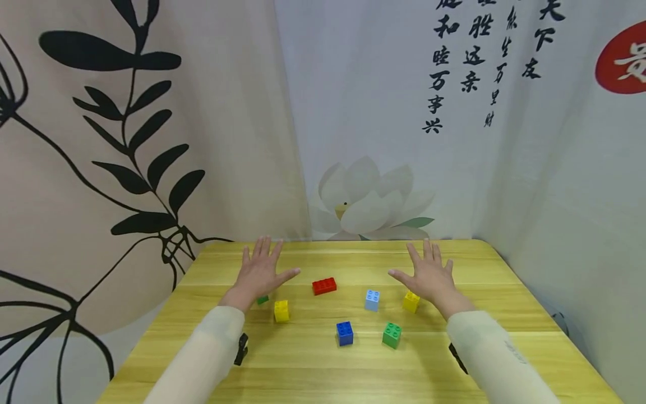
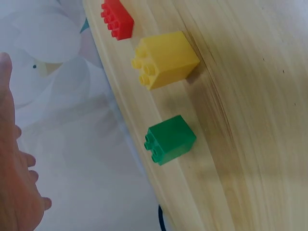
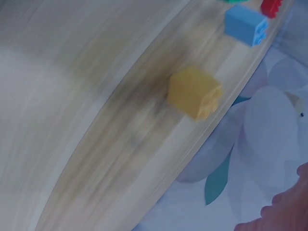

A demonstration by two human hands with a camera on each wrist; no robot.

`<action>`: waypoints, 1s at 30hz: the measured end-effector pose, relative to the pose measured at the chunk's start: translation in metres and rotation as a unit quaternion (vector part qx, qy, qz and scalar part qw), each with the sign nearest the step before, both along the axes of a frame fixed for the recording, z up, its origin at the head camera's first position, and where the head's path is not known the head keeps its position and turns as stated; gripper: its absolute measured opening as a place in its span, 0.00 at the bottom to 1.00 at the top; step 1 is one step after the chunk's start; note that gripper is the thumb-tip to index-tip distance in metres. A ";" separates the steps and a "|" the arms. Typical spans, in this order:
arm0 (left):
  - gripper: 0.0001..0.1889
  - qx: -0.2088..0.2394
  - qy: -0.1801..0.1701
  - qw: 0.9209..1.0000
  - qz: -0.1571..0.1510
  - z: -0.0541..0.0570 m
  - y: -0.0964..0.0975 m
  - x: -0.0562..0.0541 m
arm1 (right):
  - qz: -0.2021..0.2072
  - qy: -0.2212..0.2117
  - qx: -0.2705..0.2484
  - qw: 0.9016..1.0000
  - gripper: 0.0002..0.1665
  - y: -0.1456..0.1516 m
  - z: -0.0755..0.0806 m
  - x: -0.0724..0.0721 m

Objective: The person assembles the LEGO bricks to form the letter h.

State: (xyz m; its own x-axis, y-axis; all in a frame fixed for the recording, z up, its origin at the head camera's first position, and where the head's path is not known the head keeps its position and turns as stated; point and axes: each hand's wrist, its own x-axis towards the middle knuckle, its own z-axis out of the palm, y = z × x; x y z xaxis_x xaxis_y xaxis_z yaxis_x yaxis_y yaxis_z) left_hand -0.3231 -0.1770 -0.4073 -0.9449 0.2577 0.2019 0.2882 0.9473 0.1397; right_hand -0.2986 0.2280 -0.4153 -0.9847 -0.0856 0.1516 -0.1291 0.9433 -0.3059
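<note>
My left hand hovers above the table with its fingers spread, holding nothing. Below it a dark green brick is partly hidden in the head view, and a yellow brick stands just to its right. The right hand, likewise spread and holding nothing, is over the right side. Closest to that hand is a second yellow brick, with a light blue brick to the left of it. Between the hands lie a longer red brick, a dark blue brick and a bright green brick.
The wooden table ends at a printed curtain along its back. Black straps sit at both wrists, below pale sleeves. At the right, a dark cable shows beside the table edge.
</note>
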 end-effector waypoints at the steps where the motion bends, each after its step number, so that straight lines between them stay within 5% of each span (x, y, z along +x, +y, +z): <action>1: 0.51 0.003 -0.003 1.000 -0.002 0.000 0.001 0.000 | 0.004 -0.001 -0.006 1.000 0.61 -0.004 -0.001 0.000; 15: 0.49 0.087 -0.044 0.995 -0.023 -0.003 0.007 0.004 | 0.060 -0.023 -0.126 0.990 0.54 -0.048 -0.011 0.008; 30: 0.46 0.223 -0.113 0.968 -0.024 -0.008 0.009 0.005 | 0.080 -0.058 -0.225 0.969 0.49 -0.076 -0.022 0.021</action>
